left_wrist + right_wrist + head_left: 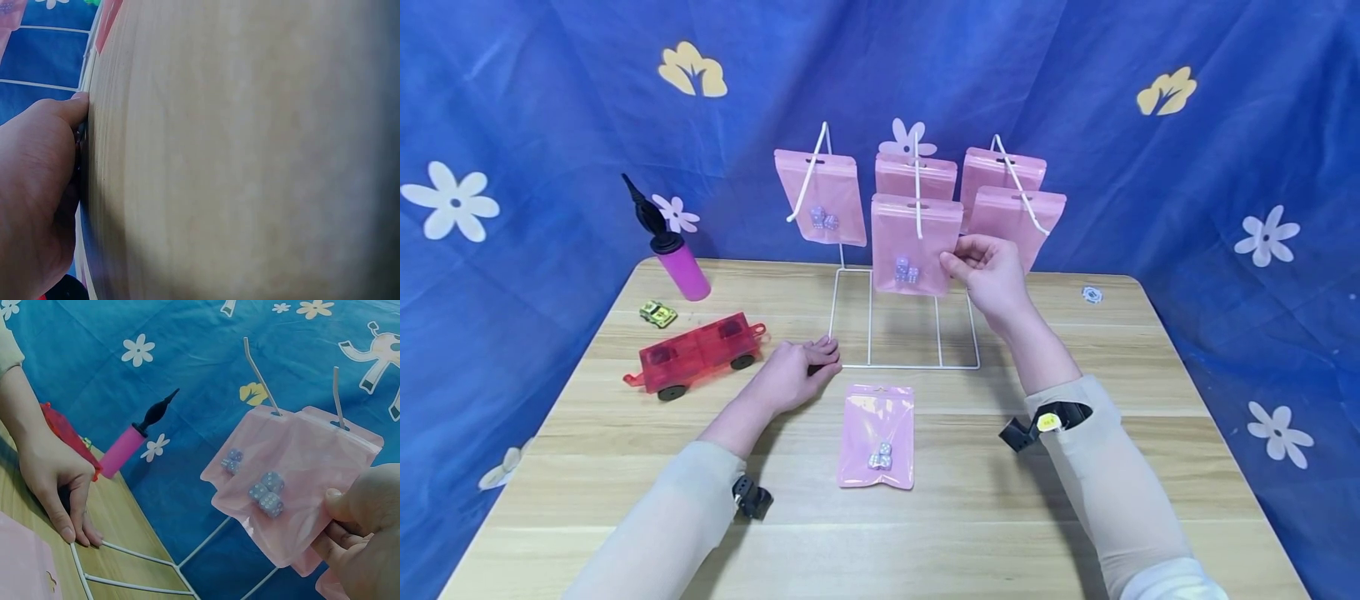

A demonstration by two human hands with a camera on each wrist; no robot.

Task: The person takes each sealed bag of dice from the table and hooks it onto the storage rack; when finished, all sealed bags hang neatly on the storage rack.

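Observation:
A white wire display rack stands on the table with pink zip bags on its hooks. My right hand pinches the right edge of the front pink bag, thumb in front and fingers behind. That bag hangs on the middle hook, with dice showing through it. My left hand holds the front left corner of the rack's base, fingertips at the wire. Another pink bag with dice lies flat on the table, in front of the rack.
Left of the rack are a red toy wagon, a small yellow-green toy car and a magenta pump with a black nozzle. A small round token lies at the right back. A blue flowered cloth hangs behind the table.

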